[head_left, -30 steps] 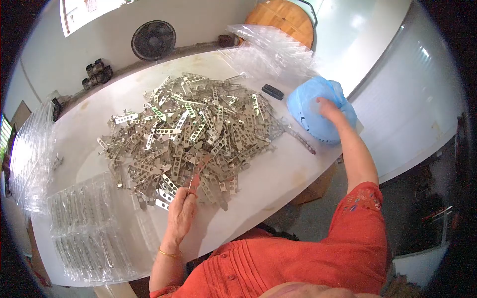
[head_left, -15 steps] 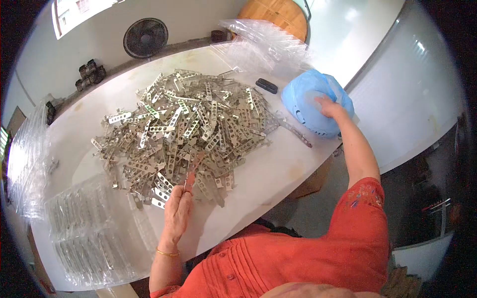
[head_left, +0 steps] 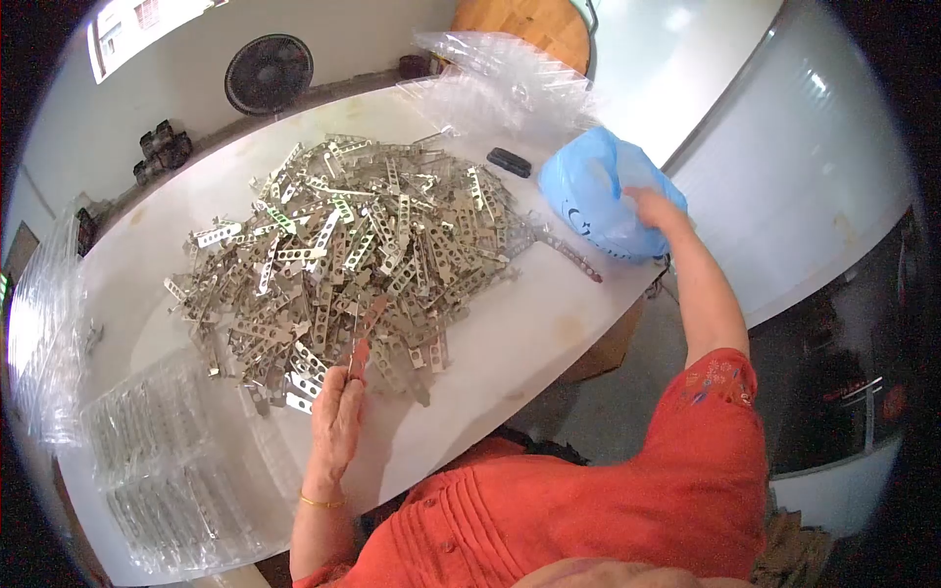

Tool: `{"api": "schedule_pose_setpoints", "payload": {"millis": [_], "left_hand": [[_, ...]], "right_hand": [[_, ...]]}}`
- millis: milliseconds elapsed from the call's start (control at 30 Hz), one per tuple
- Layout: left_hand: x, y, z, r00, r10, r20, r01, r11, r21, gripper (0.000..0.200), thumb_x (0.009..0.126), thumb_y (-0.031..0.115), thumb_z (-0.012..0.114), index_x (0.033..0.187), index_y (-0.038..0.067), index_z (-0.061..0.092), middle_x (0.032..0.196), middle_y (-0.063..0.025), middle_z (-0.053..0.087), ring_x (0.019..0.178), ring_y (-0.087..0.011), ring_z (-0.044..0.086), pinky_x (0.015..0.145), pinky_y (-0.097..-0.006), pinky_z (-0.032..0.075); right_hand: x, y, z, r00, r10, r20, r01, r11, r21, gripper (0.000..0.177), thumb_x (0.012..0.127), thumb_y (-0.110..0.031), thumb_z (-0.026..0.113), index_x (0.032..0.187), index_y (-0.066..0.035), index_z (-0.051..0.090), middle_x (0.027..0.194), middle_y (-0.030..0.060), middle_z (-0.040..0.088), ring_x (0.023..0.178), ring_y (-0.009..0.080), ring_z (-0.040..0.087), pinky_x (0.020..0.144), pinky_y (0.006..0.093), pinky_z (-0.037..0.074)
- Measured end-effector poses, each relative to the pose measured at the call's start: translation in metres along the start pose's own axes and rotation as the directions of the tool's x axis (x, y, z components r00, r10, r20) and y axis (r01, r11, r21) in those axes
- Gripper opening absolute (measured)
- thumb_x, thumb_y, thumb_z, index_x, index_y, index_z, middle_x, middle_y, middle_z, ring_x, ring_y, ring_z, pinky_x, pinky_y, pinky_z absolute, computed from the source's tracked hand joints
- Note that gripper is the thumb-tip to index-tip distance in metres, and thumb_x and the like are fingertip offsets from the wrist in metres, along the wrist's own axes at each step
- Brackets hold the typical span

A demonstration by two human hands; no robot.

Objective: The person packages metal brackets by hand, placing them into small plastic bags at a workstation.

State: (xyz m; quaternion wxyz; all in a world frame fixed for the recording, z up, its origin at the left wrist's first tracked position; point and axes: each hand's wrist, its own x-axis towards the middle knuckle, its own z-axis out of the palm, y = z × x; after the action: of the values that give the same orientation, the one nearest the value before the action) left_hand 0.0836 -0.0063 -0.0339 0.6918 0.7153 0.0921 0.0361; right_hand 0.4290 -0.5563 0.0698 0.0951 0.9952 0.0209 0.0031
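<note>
A white table fills the head view, set against a pale wall with a black fan behind its far edge. A round wooden board stands past the far right corner.

A wide pile of metal strips, each punched with a row of holes, covers the middle of the table and reaches almost to the near edge. The left hand rests at the near edge, just touching the pile's front. Its fingers are pinched around one metal strip, which points away from the person and lies over the heap. A thin gold bracelet circles that wrist.

The right hand is stretched out to the right edge of the table. It is clenched on the plastic of a blue bag, which sits on the table there, bunched and partly lifted. A single long strip lies on the table between the bag and the pile. A small black object lies just beyond the pile, near the bag.

Loose clear bags are heaped at the far right corner. More clear bags hang over the left edge. At the near left corner lie clear packets, filled with rows of strips. The person wears an orange shirt.
</note>
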Motion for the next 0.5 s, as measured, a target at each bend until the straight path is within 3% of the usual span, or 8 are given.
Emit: {"api": "schedule_pose_setpoints", "payload": {"millis": [67, 267, 333, 433, 500], "left_hand": [[-0.001, 0.006, 0.000, 0.999, 0.034, -0.011, -0.032, 0.991, 0.133, 0.014, 0.099, 0.017, 0.050, 0.095, 0.006, 0.057, 0.068, 0.0040, 0.044, 0.058, -0.0064, 0.040, 0.051, -0.0253, 0.035], [-0.004, 0.020, 0.002, 1.000, -0.019, 0.004, 0.018, 0.998, 0.058, 0.016, 0.099, 0.019, 0.050, 0.094, 0.005, 0.056, 0.069, 0.0031, 0.044, 0.058, -0.0071, 0.040, 0.051, -0.0261, 0.035], [-0.003, 0.018, 0.002, 1.000, -0.017, 0.003, 0.016, 0.998, 0.060, 0.016, 0.099, 0.019, 0.050, 0.094, 0.005, 0.056, 0.069, 0.0032, 0.044, 0.058, -0.0073, 0.040, 0.051, -0.0261, 0.035], [-0.004, 0.019, 0.001, 1.000, -0.029, 0.004, 0.029, 0.998, 0.047, 0.016, 0.100, 0.019, 0.049, 0.094, 0.005, 0.056, 0.069, 0.0032, 0.044, 0.058, -0.0074, 0.041, 0.052, -0.0261, 0.035], [-0.004, 0.019, 0.001, 0.999, -0.043, 0.006, 0.043, 0.999, 0.031, 0.016, 0.100, 0.019, 0.049, 0.095, 0.005, 0.056, 0.069, 0.0030, 0.044, 0.059, -0.0075, 0.041, 0.052, -0.0260, 0.035]], "right_hand": [[-0.004, 0.002, 0.003, 0.996, -0.027, -0.084, 0.027, 1.000, 0.001, 0.050, 0.078, 0.005, 0.060, 0.126, -0.011, 0.064, 0.116, 0.0209, 0.067, 0.111, 0.0385, 0.063, 0.095, 0.0418, 0.049], [-0.014, -0.032, -0.035, 0.986, 0.125, 0.108, -0.111, 0.986, -0.127, 0.036, 0.078, 0.003, 0.060, 0.112, -0.008, 0.065, 0.112, 0.0193, 0.068, 0.107, 0.0371, 0.064, 0.091, 0.0420, 0.050], [-0.009, -0.022, -0.029, 0.996, 0.054, -0.077, -0.058, 0.997, -0.057, 0.028, 0.076, -0.002, 0.063, 0.104, -0.006, 0.065, 0.108, 0.0180, 0.069, 0.102, 0.0359, 0.065, 0.087, 0.0417, 0.051], [-0.001, -0.013, -0.036, 0.989, -0.072, -0.133, 0.068, 0.997, -0.035, 0.021, 0.075, -0.009, 0.067, 0.096, -0.006, 0.067, 0.095, 0.0168, 0.071, 0.093, 0.0349, 0.068, 0.079, 0.0419, 0.053], [-0.004, -0.016, -0.049, 0.995, -0.047, -0.083, 0.049, 0.998, 0.025, 0.019, 0.077, -0.012, 0.067, 0.095, -0.004, 0.067, 0.096, 0.0187, 0.070, 0.093, 0.0364, 0.067, 0.082, 0.0431, 0.052]]}}
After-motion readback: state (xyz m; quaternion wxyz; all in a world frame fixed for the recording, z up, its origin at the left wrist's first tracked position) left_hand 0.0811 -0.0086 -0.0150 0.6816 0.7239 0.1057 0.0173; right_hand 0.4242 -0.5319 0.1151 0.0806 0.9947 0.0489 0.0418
